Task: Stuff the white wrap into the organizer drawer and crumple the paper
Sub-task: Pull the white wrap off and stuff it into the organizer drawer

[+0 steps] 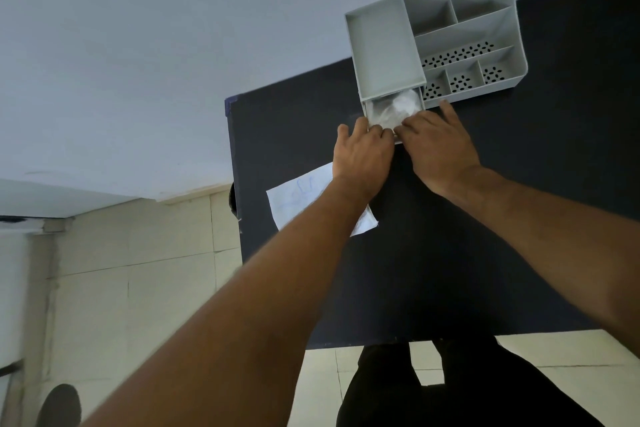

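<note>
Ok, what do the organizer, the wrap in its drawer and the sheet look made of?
Organizer: likely moulded plastic, matte grey, thin walls and punched floor holes. White wrap: thin crinkled film or tissue, faintly translucent; unclear which. Paper: thin white sheet, lying flat, faint blue scribbles.

The head-worn camera looks steeply down, close over the table.

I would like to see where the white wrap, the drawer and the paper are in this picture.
white wrap (403, 106), head view, on its crumpled middle.
drawer (375, 111), head view, on its bare floor, left of the wrap.
paper (298, 199), head view, on its flat, scribbled part.
</note>
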